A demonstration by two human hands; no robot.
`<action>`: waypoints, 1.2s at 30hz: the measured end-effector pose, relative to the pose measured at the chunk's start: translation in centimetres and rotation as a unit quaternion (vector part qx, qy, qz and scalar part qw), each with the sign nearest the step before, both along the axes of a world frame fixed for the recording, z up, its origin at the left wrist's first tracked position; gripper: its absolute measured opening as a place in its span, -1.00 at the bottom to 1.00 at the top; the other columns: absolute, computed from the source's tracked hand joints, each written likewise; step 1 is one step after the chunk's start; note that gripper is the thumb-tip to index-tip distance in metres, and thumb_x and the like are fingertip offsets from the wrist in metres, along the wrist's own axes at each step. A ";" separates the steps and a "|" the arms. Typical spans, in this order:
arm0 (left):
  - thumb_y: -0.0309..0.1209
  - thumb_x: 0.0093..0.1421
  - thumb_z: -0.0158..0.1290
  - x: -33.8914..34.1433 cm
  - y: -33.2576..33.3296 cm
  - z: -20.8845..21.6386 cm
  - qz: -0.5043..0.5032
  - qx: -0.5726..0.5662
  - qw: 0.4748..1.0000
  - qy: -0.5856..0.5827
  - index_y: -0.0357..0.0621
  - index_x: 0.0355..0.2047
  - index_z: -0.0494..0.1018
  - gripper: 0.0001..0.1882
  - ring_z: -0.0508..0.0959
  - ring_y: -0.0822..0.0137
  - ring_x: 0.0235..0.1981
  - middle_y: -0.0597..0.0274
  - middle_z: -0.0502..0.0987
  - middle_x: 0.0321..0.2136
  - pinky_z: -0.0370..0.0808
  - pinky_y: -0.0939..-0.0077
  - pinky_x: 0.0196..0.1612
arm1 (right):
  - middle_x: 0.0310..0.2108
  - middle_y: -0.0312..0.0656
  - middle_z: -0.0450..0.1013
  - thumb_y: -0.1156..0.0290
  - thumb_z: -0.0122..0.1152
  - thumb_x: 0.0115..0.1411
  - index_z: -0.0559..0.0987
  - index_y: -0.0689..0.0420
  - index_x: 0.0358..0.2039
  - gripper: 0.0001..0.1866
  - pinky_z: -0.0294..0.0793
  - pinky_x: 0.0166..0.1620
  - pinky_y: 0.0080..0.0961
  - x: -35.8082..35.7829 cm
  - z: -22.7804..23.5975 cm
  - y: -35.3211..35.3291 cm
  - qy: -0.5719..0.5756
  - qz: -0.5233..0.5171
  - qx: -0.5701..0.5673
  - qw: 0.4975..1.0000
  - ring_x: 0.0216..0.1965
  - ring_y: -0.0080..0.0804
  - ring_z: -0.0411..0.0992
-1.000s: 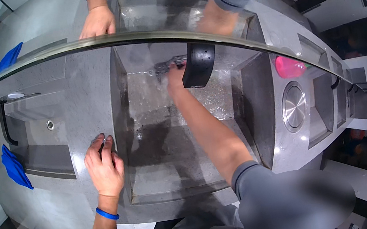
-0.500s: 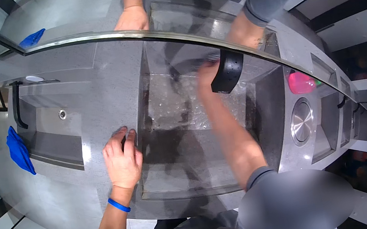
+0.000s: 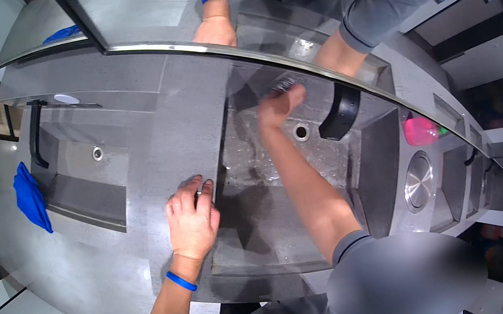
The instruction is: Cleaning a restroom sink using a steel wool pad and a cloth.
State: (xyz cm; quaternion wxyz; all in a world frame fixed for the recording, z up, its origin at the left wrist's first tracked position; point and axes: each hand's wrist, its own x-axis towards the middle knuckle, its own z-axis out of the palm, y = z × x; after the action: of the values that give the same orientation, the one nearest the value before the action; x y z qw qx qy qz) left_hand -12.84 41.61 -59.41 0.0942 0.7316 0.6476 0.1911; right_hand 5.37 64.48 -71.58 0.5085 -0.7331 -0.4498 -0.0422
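Observation:
My left hand [image 3: 193, 219] rests on the grey counter beside the large sink, its fingers slightly bent and spread, holding nothing. A blue band [image 3: 181, 281] circles that wrist. My right arm reaches into the wet grey sink [image 3: 264, 234]. There my right hand [image 3: 281, 104] is closed and slightly blurred, low by the sink's back wall. A shiny, greyish crumpled patch [image 3: 284, 83] shows at its fingers; whether it is a scrubber or splashing water I cannot make out. The round drain [image 3: 302, 132] lies right of my wrist, near the black tap [image 3: 340, 110].
A mirror edge [image 3: 180, 47] crosses behind the sink and reflects my arms. To the left are a second sink [image 3: 86, 204] with a black tap [image 3: 36, 136] and a blue cloth [image 3: 30, 198]. On the right stand a pink bottle [image 3: 420, 131] and a round steel lid [image 3: 418, 181].
My right hand has moved out from beside the tap to its left, toward the back wall, uncovering the drain. My left hand stays on the counter. The whole view has shifted slightly.

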 end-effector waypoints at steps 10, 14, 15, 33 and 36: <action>-0.50 -0.04 0.09 0.4 0.0 0.4 0.010 0.011 1.000 -0.021 -0.08 -0.04 0.46 -0.54 0.38 0.09 0.05 0.16 0.41 0.01 0.30 0.15 0.06 | -0.10 0.09 0.41 0.67 0.02 0.04 0.52 0.16 -0.18 -0.69 0.39 -0.01 -0.16 4.7 -3.8 -5.4 -0.123 0.395 -0.281 0.866 -0.04 0.10 0.40; -0.42 -0.05 0.13 0.0 -0.5 -0.1 0.009 0.010 1.000 -0.003 -0.04 0.00 0.45 -0.49 0.36 0.15 0.08 0.22 0.38 0.05 0.28 0.20 0.10 | -0.10 -0.01 0.45 0.62 0.12 0.07 0.57 0.08 -0.16 -0.70 0.45 -0.02 -0.22 8.9 -1.1 -9.0 -0.018 0.457 -0.349 0.818 -0.11 0.02 0.46; -0.42 -0.05 0.13 0.0 -0.4 -0.1 0.009 0.012 1.000 0.000 -0.04 0.00 0.45 -0.49 0.36 0.15 0.08 0.22 0.38 0.05 0.28 0.20 0.09 | -0.10 -0.01 0.45 0.62 0.12 0.07 0.57 0.08 -0.16 -0.70 0.45 -0.02 -0.22 9.1 0.5 -8.9 -0.024 0.456 -0.349 0.818 -0.11 0.02 0.46; -0.42 0.00 0.13 -0.3 -1.0 0.4 0.009 0.016 0.999 -0.031 -0.03 0.01 0.42 -0.51 0.35 0.17 0.08 0.24 0.38 0.04 0.29 0.21 0.09 | -0.16 -0.11 0.46 0.62 0.15 0.05 0.57 0.13 -0.19 -0.72 0.45 -0.11 -0.25 10.2 14.4 -8.8 -0.269 0.556 -0.243 0.748 -0.16 -0.08 0.45; -0.41 0.00 0.12 -0.3 -1.1 0.7 0.009 0.019 0.999 -0.036 -0.02 0.01 0.42 -0.51 0.35 0.17 0.09 0.24 0.37 0.05 0.28 0.21 0.11 | -0.19 -0.09 0.46 0.60 0.15 0.08 0.57 0.15 -0.21 -0.77 0.45 -0.13 -0.25 10.6 13.4 -8.9 -0.240 0.542 -0.274 0.757 -0.18 -0.06 0.45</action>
State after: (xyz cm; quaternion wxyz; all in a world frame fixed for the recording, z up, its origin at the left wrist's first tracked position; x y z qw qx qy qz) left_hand -13.16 40.55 -58.73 0.1020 0.7197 0.6469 0.2305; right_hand 16.01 55.61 -58.17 0.0986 -0.4407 -0.8716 0.1908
